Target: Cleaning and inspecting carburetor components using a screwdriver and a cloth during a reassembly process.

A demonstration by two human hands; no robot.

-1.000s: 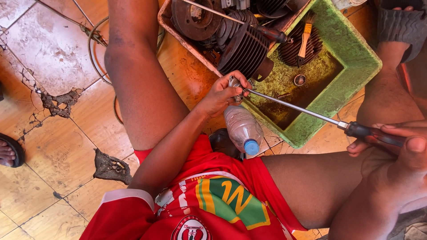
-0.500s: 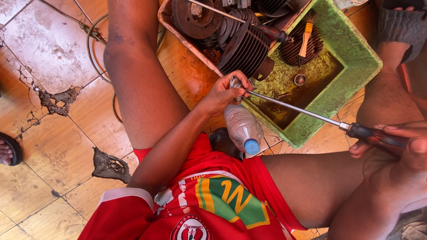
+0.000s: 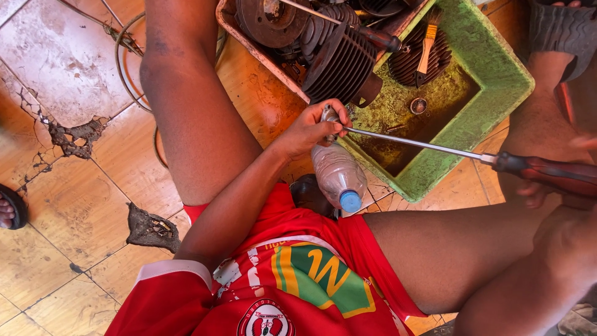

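My left hand (image 3: 314, 127) grips a small metal part (image 3: 329, 116) at the near corner of a green basin (image 3: 491, 68). My right hand (image 3: 559, 186) holds a long screwdriver (image 3: 435, 147) by its dark red handle. The shaft reaches left, and its tip meets the small part in my left hand. A clear plastic bottle (image 3: 339, 174) with a blue cap lies just below my left hand, between my legs. I sit on the floor in red clothes.
The green basin holds dirty oily liquid, a small round part (image 3: 418, 105) and a brush (image 3: 428, 46). A finned engine cylinder (image 3: 339, 59) and other engine parts fill a tray behind it. Cables (image 3: 127, 68) lie on the cracked tiled floor. Another person's toes (image 3: 6, 211) show at the left edge.
The view has shifted slightly. Both hands keep their hold, with the screwdriver tip still at the small part.
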